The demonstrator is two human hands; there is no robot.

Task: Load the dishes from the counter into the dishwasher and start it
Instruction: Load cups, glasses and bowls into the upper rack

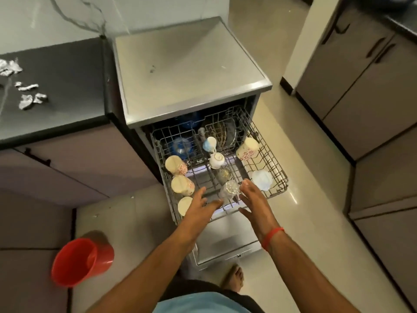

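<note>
The dishwasher (189,71) stands open with its upper wire rack (274,159) pulled out over the lowered door (228,240). Several cream cups (182,185) sit upside down along the rack's left side, small white cups (216,160) in the middle, and a patterned mug (247,148) and a white lid (261,179) on the right. A clear glass (229,188) stands upside down near the rack's front. My left hand (199,207) and my right hand (256,199) hover on either side of that glass with fingers straight, holding nothing. Plates and blue dishes show in the lower rack behind.
A dark counter (63,91) to the left carries crumpled foil scraps (31,98). A red bucket (81,260) lies on the floor at lower left. Grey cabinets (365,86) line the right side. My bare foot (235,276) is by the door's front edge.
</note>
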